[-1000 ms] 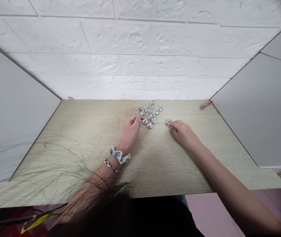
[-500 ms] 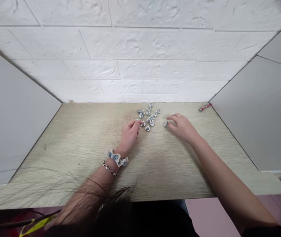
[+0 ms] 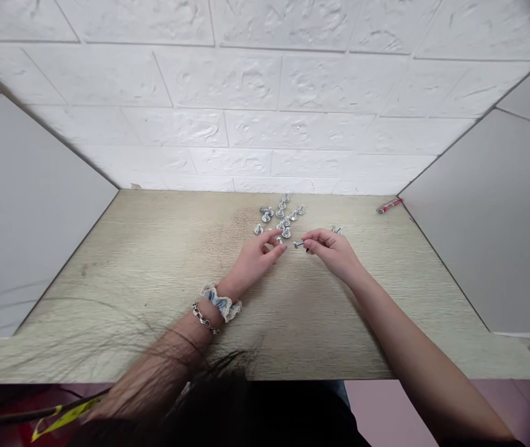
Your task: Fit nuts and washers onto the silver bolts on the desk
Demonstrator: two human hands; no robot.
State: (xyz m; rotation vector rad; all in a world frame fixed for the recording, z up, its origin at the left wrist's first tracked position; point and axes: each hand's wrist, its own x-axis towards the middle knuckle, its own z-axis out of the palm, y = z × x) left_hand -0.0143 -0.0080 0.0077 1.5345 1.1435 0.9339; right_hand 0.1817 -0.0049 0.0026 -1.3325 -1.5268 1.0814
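- White brick-pattern wall point(image 3: 256, 93) runs behind my wooden desk point(image 3: 153, 292), and plain grey panels point(image 3: 23, 205) close it in on the left and the right.
- My right hand point(image 3: 334, 251) is pinched shut on a small silver bolt point(image 3: 298, 244), thumb and fingers closed on one end while the rest points left toward my other hand. The bolt is lifted just off the desk, in the gap between my two hands.
- My left hand point(image 3: 260, 257) lies with its wrist on the desk and its fingers curled together at the tips, just left of that bolt. Something small and silver shows at my fingertips, but I cannot tell whether I am gripping it or only touching it.
- A cluster of bolts point(image 3: 281, 216) sits on the desk just beyond my hands, toward the wall, most of them standing on their heads.
- One loose bolt point(image 3: 258, 230) lies a little apart at the left edge of the cluster, near my left fingers.
- Another small silver piece point(image 3: 337, 230) rests on the desk just behind my right hand.
- A blue-and-white scrunchie point(image 3: 221, 301) and a chain bracelet point(image 3: 204, 319) circle my left wrist.
- A red pen point(image 3: 388, 205) lies at the far right corner of the desk, against the right panel, well apart from the bolts.
- Strands of my dark hair point(image 3: 218, 372) hang across the near edge of the desk.
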